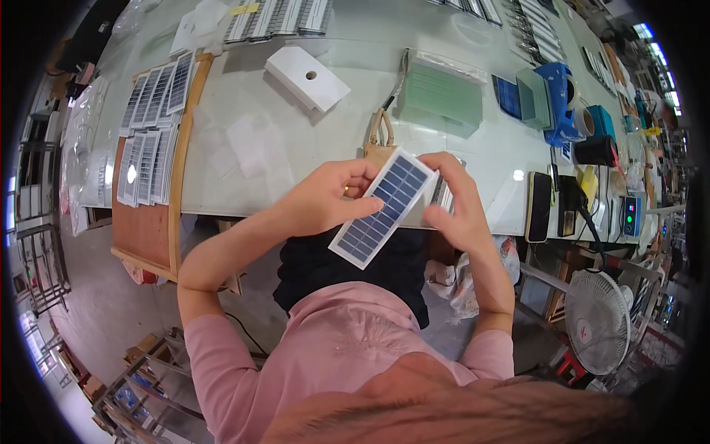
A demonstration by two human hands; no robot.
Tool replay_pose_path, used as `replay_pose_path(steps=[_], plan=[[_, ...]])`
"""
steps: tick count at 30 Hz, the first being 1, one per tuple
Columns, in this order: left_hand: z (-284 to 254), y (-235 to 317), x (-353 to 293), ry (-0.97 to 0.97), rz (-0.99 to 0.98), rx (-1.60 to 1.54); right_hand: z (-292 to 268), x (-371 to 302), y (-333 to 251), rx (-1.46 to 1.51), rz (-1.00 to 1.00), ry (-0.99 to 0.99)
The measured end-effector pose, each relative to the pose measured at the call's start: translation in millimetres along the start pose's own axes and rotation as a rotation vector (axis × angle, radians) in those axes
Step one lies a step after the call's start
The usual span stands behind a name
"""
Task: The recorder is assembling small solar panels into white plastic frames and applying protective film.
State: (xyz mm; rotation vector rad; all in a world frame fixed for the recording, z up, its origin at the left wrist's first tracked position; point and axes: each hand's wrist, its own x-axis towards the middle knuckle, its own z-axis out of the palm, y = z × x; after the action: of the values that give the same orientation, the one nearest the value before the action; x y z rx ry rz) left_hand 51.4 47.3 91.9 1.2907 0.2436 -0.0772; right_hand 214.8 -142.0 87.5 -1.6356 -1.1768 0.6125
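A small solar panel (390, 194) with dark blue cells and a white border is tilted above the table's near edge. My left hand (325, 194) is closed on its left side, with the thumb across the cells and the fingers partly behind. At the panel's upper right corner is my right hand (460, 203), its fingertips at the edge and its thumb standing apart from them. Whether those fingertips touch the panel I cannot tell. Beyond the panel lies a tan tool with looped handles (381, 140), partly covered. Behind my right hand, a silvery strip-like item (444, 194) is mostly hidden.
Several solar panels (151, 103) lie on a wood-edged board (185, 140) at left. A white block with a hole (307, 78) and green sheets (442, 96) sit farther back. At right are a blue tape dispenser (558, 103), a phone (538, 207) and a fan (597, 322).
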Motion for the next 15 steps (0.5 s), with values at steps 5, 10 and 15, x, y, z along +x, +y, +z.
replay_pose_path(steps=[5, 10, 15], plan=[[-14.0, -6.9, 5.1, -0.132, -0.315, 0.073, 4.1, 17.7, 22.3, 0.196, 0.290, -0.099], [-43.7, -31.3, 5.1, -0.139, -0.594, 0.143, 13.2, 5.5, 54.2, 0.084, 0.279, 0.061], [-53.8, -46.5, 15.6, -0.039, -0.542, 0.282, 22.9, 3.9, 56.7, -0.465, 0.160, 0.141]])
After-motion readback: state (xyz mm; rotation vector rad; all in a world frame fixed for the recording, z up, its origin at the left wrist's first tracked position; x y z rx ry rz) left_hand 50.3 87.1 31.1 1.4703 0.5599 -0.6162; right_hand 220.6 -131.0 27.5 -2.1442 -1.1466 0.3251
